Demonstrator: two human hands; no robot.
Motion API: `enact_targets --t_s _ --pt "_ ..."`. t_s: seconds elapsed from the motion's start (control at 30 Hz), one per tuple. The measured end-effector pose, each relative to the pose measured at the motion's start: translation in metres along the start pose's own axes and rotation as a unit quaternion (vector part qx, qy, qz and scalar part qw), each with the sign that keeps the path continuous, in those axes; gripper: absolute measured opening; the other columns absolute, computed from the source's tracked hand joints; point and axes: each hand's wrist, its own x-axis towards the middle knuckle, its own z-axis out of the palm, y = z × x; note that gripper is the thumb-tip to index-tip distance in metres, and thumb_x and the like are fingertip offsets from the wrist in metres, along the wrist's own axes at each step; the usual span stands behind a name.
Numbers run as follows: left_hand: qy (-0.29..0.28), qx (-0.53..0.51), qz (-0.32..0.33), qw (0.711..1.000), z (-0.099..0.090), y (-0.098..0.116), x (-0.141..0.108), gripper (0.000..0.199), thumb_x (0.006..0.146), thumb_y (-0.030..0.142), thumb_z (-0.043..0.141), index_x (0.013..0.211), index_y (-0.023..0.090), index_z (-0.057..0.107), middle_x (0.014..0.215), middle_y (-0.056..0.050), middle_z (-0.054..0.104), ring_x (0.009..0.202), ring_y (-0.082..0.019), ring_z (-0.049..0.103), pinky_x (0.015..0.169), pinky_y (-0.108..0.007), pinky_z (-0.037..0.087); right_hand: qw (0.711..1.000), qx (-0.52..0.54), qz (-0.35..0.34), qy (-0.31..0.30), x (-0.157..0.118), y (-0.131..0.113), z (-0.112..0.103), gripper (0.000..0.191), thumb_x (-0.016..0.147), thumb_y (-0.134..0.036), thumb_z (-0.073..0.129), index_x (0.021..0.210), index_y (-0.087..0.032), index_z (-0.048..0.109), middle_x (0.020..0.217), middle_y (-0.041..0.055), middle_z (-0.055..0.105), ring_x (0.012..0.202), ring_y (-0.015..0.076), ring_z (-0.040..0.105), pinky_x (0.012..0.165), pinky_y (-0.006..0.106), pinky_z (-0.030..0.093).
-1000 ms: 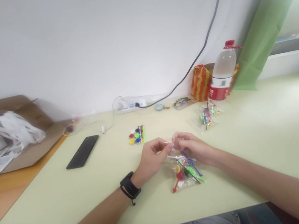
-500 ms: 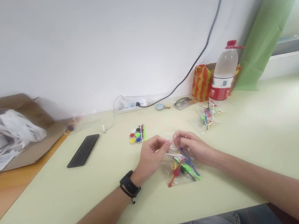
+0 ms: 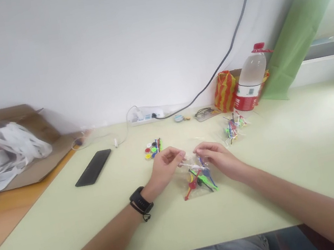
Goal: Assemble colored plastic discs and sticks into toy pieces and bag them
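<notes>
A clear plastic bag (image 3: 198, 179) with red, green, blue, white, yellow and black plastic pieces lies near the front middle of the table. My left hand (image 3: 167, 166) pinches the bag's upper left edge between thumb and fingers. At the upper right edge, my right hand (image 3: 219, 156) grips the bag the same way. The fingertips are a small gap apart. Behind my left hand are several small coloured discs (image 3: 148, 150) beside a row of thin coloured sticks (image 3: 159, 144). Another clear bag of coloured pieces (image 3: 232, 129) rests at the right back.
A black phone (image 3: 93, 168) lies at the left. Along the wall stand a power strip (image 3: 146, 115), a striped bag (image 3: 225, 91) and a large bottle (image 3: 249, 80). An open cardboard box (image 3: 29, 123) holds white strapping at the far left.
Both hands and the bag have moved slightly away from me, and the hands' fingertips are a little further apart. The bag's lower edge is higher in view.
</notes>
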Motion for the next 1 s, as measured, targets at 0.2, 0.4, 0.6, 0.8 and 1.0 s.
enact_targets --t_s 0.2,0.4,0.6,0.8,1.0 --pt "-0.067 -0.058 -0.05 0.995 -0.013 -0.002 0.005 0.029 0.082 0.033 0.083 0.103 0.015 0.074 0.087 -0.005 0.071 0.078 -0.014 0.065 0.075 -0.027 0.053 0.996 -0.066 -0.054 0.027 -0.002 -0.009 -0.005 0.028 0.086 -0.047 0.076 0.096 -0.021 0.078 0.085 0.0026 0.068 0.077 0.0169 0.055 0.075 0.032 0.044" --pt "-0.103 -0.063 -0.073 0.99 -0.01 -0.002 0.004 0.015 0.077 0.018 0.08 0.087 0.015 0.069 0.095 -0.004 0.069 0.082 -0.015 0.065 0.08 -0.029 0.054 0.991 -0.079 -0.083 0.072 -0.002 -0.007 -0.003 0.028 0.085 -0.047 0.078 0.097 -0.022 0.079 0.094 0.0055 0.074 0.085 0.02 0.063 0.081 0.034 0.05" --pt "-0.1 -0.049 -0.047 0.993 -0.011 0.001 0.007 0.01 0.074 0.008 0.067 0.081 0.016 0.066 0.083 -0.001 0.066 0.073 -0.012 0.061 0.071 -0.025 0.051 0.987 -0.102 -0.111 0.057 -0.002 -0.015 -0.01 0.026 0.084 -0.045 0.079 0.093 -0.021 0.079 0.081 0.0037 0.07 0.073 0.0168 0.058 0.068 0.031 0.047" --pt "-0.094 -0.024 -0.026 0.995 -0.016 0.005 0.008 0.021 0.087 0.031 0.075 0.1 0.015 0.074 0.086 -0.005 0.07 0.078 -0.016 0.064 0.076 -0.029 0.052 0.989 -0.096 -0.106 0.047 -0.001 -0.021 -0.013 0.028 0.082 -0.047 0.081 0.092 -0.02 0.079 0.083 0.0038 0.07 0.073 0.0164 0.056 0.068 0.031 0.048" --pt "-0.119 -0.053 -0.029 0.991 -0.008 0.001 0.003 0.044 0.09 0.055 0.072 0.105 0.013 0.076 0.101 -0.013 0.076 0.095 -0.023 0.071 0.083 -0.032 0.056 0.988 -0.092 -0.109 0.061 -0.002 -0.017 -0.009 0.031 0.081 -0.049 0.082 0.094 -0.021 0.076 0.084 0.0028 0.068 0.073 0.0159 0.056 0.069 0.031 0.048"
